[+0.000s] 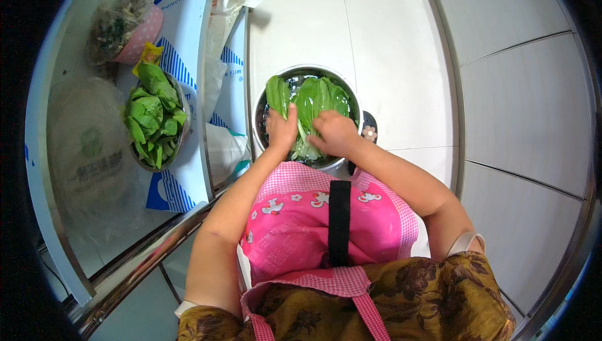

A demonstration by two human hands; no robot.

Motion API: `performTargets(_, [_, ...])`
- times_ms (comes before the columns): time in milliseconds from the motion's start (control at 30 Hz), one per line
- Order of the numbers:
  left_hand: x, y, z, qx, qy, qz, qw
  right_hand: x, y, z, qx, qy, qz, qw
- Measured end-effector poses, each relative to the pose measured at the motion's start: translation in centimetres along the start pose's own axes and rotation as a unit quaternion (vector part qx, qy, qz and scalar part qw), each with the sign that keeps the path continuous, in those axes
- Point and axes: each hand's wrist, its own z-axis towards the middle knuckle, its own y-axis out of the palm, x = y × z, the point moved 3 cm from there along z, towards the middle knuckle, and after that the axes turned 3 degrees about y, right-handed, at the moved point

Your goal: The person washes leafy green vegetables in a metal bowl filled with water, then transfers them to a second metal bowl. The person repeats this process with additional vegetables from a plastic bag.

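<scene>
Below me, a round metal basin (355, 89) holds water and leafy greens with broad leaves and pale stalks, which look like bok choy (312, 96). My left hand (282, 131) is at the left inside the basin, thumb up, with a green leaf (277, 92) rising from between its thumb and fingers. Across the stalks on the right, my right hand (336, 131) has its fingers curled over the greens; its fingertips are partly hidden. The lower stalks (305, 153) lie between the two hands, near the basin's front rim.
On the left shelf (181, 190), partly covered in protective film, stands a bowl of leafy greens (155, 120). Behind it are a pink dotted container (143, 35) and a plastic bag (117, 16). A metal rail (155, 256) runs front left. Cabinet panels (522, 101) flank the right.
</scene>
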Motion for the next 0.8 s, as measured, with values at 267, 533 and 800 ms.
performTargets(267, [2.3,2.1,-2.6,-0.079,0.178,0.321,0.927,1.7,2.2,0.6,-0.187,0.167,-0.177,0.952])
performTargets(533, [2.9,2.2,-1.8,-0.179,0.172,0.326,0.912,2.1,3.1,1.6,-0.206,0.168,-0.069,0.962])
performTargets(800, [5.3,1.0,0.0,0.004,0.051,0.121,0.991,3.4,0.4,2.6,-0.016,0.318,0.116,0.941])
